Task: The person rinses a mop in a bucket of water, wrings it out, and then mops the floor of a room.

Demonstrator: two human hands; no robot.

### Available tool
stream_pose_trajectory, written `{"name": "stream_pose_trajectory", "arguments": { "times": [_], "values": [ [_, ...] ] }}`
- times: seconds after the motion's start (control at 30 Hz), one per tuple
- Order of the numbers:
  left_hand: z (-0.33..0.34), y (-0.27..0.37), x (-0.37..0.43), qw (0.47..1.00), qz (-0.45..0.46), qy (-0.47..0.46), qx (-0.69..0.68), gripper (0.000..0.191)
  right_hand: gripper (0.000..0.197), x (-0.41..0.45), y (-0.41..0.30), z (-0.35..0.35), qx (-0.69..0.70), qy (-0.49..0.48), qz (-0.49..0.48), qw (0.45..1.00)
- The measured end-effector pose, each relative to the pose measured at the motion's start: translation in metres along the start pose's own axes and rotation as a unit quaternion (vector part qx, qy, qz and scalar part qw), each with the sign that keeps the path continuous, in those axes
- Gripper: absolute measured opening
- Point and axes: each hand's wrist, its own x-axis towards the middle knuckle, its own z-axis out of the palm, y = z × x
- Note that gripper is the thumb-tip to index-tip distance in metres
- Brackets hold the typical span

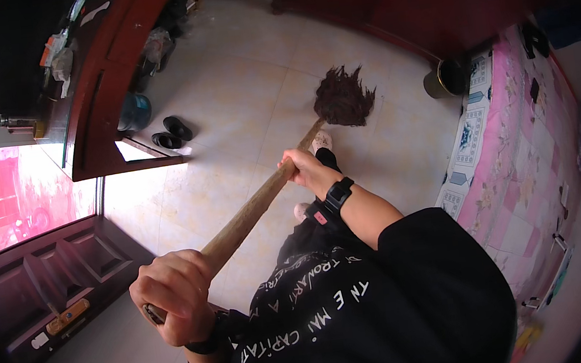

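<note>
A mop's wooden handle point(246, 213) runs diagonally across the view. Near its top end my left hand point(177, 294) is closed around it, at the lower left. My right hand point(304, 168) grips the same handle farther down, close to the middle of the view. Dark brown mop strands point(345, 97) lie spread on the tiled floor point(223, 108), just beyond one of my light-coloured shoes point(322, 141). Black bands are on both wrists.
Black slippers point(172, 132) and a blue water jug point(136, 112) are beside a red-brown wooden cabinet point(111, 67). A dark bin point(440, 81) stands by a bed with a pink patterned cover point(516, 177). A panelled door point(74, 265) is at the lower left.
</note>
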Motion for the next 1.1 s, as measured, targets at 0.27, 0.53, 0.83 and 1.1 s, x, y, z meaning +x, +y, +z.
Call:
{"name": "stream_pose_trajectory", "arguments": {
  "times": [0.27, 0.53, 0.83, 1.1],
  "values": [
    [0.014, -0.069, 0.069, 1.000, 0.005, -0.019, 0.012, 0.013, 0.010, 0.061, -0.108, 0.020, -0.018, 0.015, -0.026, 0.999],
    [0.030, -0.144, 0.169, 0.999, 0.008, 0.000, 0.039, 0.023, 0.013, 0.098, -0.238, 0.057, -0.090, 0.028, -0.033, 0.995],
    [0.039, -0.200, 0.226, 0.994, -0.010, 0.059, 0.089, 0.022, 0.010, 0.150, -0.331, 0.073, -0.175, 0.060, -0.058, 0.981],
    [0.038, -0.155, 0.224, 0.996, -0.039, 0.047, 0.071, 0.030, 0.008, 0.116, -0.297, 0.078, -0.197, 0.051, -0.014, 0.979]
  ]
}}
